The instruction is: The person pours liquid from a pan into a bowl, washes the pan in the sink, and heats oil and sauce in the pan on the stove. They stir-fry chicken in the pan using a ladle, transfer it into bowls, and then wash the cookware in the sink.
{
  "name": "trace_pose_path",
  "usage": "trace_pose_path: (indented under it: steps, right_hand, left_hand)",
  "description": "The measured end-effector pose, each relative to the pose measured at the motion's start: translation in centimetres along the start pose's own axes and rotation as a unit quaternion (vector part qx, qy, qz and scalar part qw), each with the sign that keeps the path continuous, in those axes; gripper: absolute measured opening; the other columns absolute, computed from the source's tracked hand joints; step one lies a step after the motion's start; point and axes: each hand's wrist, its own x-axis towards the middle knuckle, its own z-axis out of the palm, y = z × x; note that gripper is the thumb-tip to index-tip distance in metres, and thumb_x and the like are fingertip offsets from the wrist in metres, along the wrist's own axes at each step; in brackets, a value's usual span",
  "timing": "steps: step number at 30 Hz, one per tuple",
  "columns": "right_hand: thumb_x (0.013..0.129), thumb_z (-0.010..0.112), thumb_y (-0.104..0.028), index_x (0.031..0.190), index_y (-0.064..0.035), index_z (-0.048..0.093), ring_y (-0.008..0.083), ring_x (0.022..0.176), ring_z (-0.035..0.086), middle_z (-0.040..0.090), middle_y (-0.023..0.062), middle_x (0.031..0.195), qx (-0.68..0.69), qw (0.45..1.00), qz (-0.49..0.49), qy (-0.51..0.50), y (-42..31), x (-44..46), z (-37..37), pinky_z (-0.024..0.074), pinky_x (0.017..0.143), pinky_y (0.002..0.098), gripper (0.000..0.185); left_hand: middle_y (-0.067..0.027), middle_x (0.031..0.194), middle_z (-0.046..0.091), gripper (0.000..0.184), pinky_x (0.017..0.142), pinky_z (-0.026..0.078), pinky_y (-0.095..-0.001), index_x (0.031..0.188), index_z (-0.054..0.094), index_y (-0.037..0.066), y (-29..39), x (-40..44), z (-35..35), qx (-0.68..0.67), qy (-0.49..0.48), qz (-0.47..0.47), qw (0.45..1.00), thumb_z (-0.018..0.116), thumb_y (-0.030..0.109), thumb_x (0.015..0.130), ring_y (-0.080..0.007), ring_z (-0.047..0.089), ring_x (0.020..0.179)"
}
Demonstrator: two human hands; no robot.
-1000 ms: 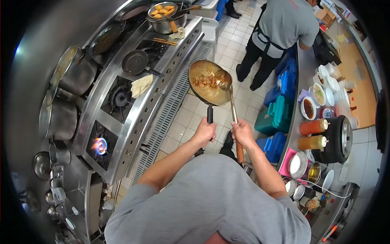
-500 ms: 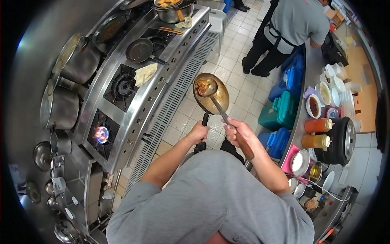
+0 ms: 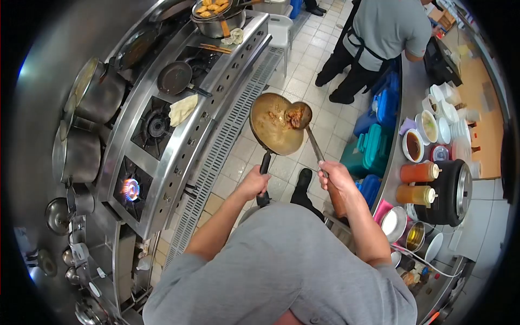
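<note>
My left hand (image 3: 253, 183) is closed round the black handle of a frying pan (image 3: 271, 138), held out over the tiled floor. The pan's inside is golden-brown and oily, with some bits of food in it. In my right hand (image 3: 335, 176) is a long-handled ladle (image 3: 315, 143) with a brown grip. Its bowl, at the pan's right rim, holds a portion of reddish-brown chopped food (image 3: 297, 115). Whether the bowl touches the rim I cannot tell.
On my left runs a steel stove (image 3: 168, 168) with a lit burner (image 3: 130, 189), a small black pan (image 3: 174, 77) and a folded cloth (image 3: 183, 110). A co-worker (image 3: 379, 38) stands ahead at the right counter, which bears bowls, sauce bottles (image 3: 420, 173) and a black cooker (image 3: 447, 195).
The ladle's bowl has moved right, from inside the pan to its right rim, carrying food. My right hand has shifted right. The pan and my left hand have moved slightly left.
</note>
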Motion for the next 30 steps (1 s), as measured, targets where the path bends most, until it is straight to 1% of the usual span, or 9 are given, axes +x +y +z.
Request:
trace_pose_path:
  steps: [7,9,11,13,14,19,23,27,30]
  right_hand:
    - [0.101,0.056,-0.025,0.097,-0.0087,0.051,0.0080,0.054,0.043,0.050,-0.0018,0.073,0.185,0.971,0.133,-0.072,-1.6,3.8,0.1,0.0366,0.046,0.0251,0.017]
    - [0.102,0.054,-0.026,0.101,-0.0088,0.052,0.0076,0.054,0.043,0.050,-0.0019,0.073,0.232,0.958,0.139,-0.100,-2.1,3.2,-1.6,0.0365,0.046,0.0247,0.017]
    - [0.102,0.053,-0.027,0.105,-0.0089,0.054,0.0073,0.053,0.043,0.050,-0.0019,0.074,0.280,0.941,0.143,-0.126,-2.5,1.8,-4.2,0.0363,0.046,0.0242,0.018]
    - [0.104,0.051,-0.028,0.119,-0.0072,0.055,0.0072,0.053,0.044,0.051,-0.0010,0.075,0.347,0.900,0.168,-0.202,-3.6,-0.6,-7.4,0.0375,0.045,0.0246,0.026]
    - [0.104,0.051,-0.028,0.119,-0.0072,0.055,0.0072,0.053,0.044,0.051,-0.0010,0.075,0.351,0.901,0.159,-0.200,-3.9,-2.0,-8.7,0.0375,0.045,0.0246,0.026]
    - [0.104,0.050,-0.027,0.138,-0.0046,0.047,0.0057,0.051,0.044,0.053,0.0001,0.078,0.411,0.891,0.053,-0.184,-4.8,-7.5,-15.5,0.0382,0.040,0.0222,0.041]
    - [0.105,0.049,-0.030,0.139,-0.0069,0.047,0.0048,0.050,0.044,0.052,-0.0014,0.078,0.414,0.889,-0.089,-0.176,-7.5,-11.2,-20.1,0.0384,0.039,0.0222,0.041]
    - [0.104,0.050,-0.032,0.130,-0.0081,0.054,0.0065,0.046,0.043,0.054,-0.0027,0.073,0.401,0.886,-0.230,0.012,-12.2,-10.6,-25.3,0.0389,0.040,0.0226,0.035]
    - [0.102,0.053,-0.026,0.096,-0.0079,0.056,0.0092,0.046,0.046,0.054,0.0002,0.071,0.236,0.883,-0.339,0.224,-16.1,-5.6,-33.5,0.0391,0.040,0.0248,0.019]
  left_hand:
    - [-0.0241,0.075,0.064,0.031,0.054,0.053,-0.0458,0.109,0.041,-0.006,-1.0,4.2,4.1,0.300,0.082,0.029,0.950,0.058,0.016,0.095,-0.0333,0.064,0.054]
    - [-0.0287,0.081,0.065,0.032,0.059,0.054,-0.0470,0.109,0.041,-0.006,-4.6,8.3,3.2,0.449,0.138,0.148,0.870,0.059,0.017,0.095,-0.0369,0.067,0.060]
    - [-0.0212,0.077,0.062,0.030,0.051,0.050,-0.0456,0.109,0.042,-0.004,-4.2,10.7,2.7,0.439,0.128,0.136,0.879,0.059,0.016,0.094,-0.0293,0.064,0.056]
    - [-0.0098,0.070,0.054,0.027,0.042,0.042,-0.0388,0.108,0.043,-0.001,1.8,9.5,4.1,0.192,0.013,-0.063,0.979,0.059,0.015,0.093,-0.0194,0.054,0.051]
    - [-0.0017,0.067,0.044,0.021,0.039,0.034,-0.0305,0.105,0.043,0.005,3.2,9.4,4.9,0.133,0.007,-0.080,0.988,0.059,0.012,0.093,-0.0124,0.043,0.048]
    - [0.0008,0.067,0.044,0.018,0.038,0.031,-0.0277,0.096,0.040,0.011,6.5,11.3,6.5,-0.024,-0.106,-0.119,0.987,0.058,0.012,0.095,-0.0094,0.040,0.047]
    - [0.0018,0.064,0.044,0.019,0.037,0.029,-0.0237,0.091,0.042,0.012,9.4,11.9,9.3,-0.169,-0.188,-0.144,0.957,0.059,0.017,0.098,-0.0070,0.037,0.045]
    - [0.0012,0.064,0.047,0.015,0.037,0.029,-0.0231,0.095,0.048,0.010,10.6,11.2,10.5,-0.158,-0.202,-0.149,0.955,0.059,0.018,0.098,-0.0074,0.037,0.044]
    - [0.0009,0.065,0.048,0.013,0.039,0.030,-0.0228,0.099,0.051,0.008,8.4,12.2,9.5,-0.131,-0.186,-0.109,0.968,0.059,0.018,0.098,-0.0072,0.038,0.045]
